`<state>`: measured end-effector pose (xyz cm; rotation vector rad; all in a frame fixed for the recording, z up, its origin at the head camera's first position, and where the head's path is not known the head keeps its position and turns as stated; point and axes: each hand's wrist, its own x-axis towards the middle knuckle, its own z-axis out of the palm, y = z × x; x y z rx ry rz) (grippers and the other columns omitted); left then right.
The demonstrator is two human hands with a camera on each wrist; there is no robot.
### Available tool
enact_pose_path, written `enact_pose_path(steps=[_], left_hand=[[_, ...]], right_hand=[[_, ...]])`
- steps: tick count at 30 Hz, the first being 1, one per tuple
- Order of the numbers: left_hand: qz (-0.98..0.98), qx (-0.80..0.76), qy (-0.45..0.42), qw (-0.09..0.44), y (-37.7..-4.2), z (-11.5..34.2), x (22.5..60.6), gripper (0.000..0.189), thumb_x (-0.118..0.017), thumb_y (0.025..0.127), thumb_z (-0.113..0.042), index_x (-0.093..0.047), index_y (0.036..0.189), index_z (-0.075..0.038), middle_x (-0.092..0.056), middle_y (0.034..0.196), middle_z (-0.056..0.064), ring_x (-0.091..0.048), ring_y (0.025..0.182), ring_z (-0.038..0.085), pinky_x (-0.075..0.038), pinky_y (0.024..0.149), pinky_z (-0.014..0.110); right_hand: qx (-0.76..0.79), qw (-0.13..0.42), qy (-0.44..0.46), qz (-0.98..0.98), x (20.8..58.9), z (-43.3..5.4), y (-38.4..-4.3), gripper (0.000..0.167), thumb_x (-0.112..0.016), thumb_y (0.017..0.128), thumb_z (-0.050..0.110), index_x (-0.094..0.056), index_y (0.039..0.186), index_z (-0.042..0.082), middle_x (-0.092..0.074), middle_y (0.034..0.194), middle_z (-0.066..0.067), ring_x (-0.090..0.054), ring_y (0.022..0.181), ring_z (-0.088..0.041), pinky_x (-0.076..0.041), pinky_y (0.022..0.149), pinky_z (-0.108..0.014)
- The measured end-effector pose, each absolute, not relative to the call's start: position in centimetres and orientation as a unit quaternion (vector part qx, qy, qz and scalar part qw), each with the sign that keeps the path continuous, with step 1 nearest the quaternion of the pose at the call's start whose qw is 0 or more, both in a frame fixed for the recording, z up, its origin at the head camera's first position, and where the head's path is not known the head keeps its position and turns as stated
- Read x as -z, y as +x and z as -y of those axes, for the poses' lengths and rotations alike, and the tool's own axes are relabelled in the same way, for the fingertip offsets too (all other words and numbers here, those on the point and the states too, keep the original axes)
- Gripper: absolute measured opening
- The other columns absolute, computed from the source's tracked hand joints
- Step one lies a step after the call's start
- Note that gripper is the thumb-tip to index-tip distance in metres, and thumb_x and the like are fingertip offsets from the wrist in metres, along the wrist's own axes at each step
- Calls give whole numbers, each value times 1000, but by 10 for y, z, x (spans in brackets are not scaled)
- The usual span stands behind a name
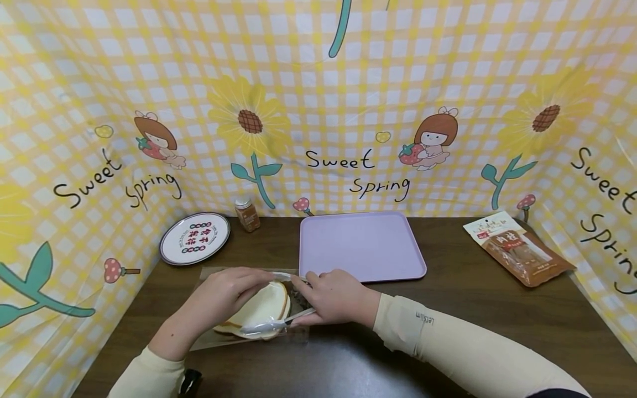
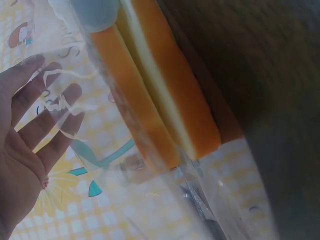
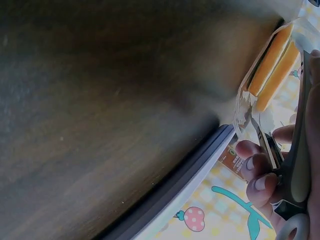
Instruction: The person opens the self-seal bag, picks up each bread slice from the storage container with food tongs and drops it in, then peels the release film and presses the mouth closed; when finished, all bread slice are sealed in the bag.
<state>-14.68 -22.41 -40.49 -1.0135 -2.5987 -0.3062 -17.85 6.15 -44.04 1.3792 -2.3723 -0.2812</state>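
Note:
Slices of white bread (image 1: 264, 304) with brown crusts lie inside a clear plastic bag (image 1: 211, 272) on the table, below my left hand (image 1: 224, 290). In the left wrist view two slices stand side by side, and the left hand's fingers (image 2: 47, 112) are spread and fairly straight against the clear film. My right hand (image 1: 333, 298) grips a pair of tongs (image 3: 300, 165) by the handle, at the bag's right end. One pale grey tong tip (image 2: 97, 12) reaches over the bread in the bag; the other arm's tip is hidden.
Behind the bag, a white plate (image 1: 194, 254) with red print and a small brown jar (image 1: 247, 215) with a silver lid stand at the left. A lilac tray (image 1: 360, 246) lies in the back middle. On the right is a brown-and-white food packet (image 1: 520, 249). A checked cloth (image 1: 318, 110) rises behind the table.

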Motion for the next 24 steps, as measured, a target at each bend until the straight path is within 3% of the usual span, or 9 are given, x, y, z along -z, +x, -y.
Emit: enact_pose_path(steps=[14,24], left_hand=[[915,110,-352,166,-147,226,407,31,-80,96,-14,-79,125,-22,-81,122,-8,-78,113,16,-66,93,40],[904,107,-369,189,-147,226,410,30,-81,94,-11,-80,123,-20,-81,119,-7,-79,108,16,-66,90,40]], right_hand=[[89,197,490,845,438,-65,-179,95,-41,97,87,-55,156,14,-74,110,2,-68,64,-11,-61,57,-31],[60,228,492,838,434,-75,-178,92,-48,95,87,-58,152,15,-70,97,3,-63,58,-11,-59,54,-31]])
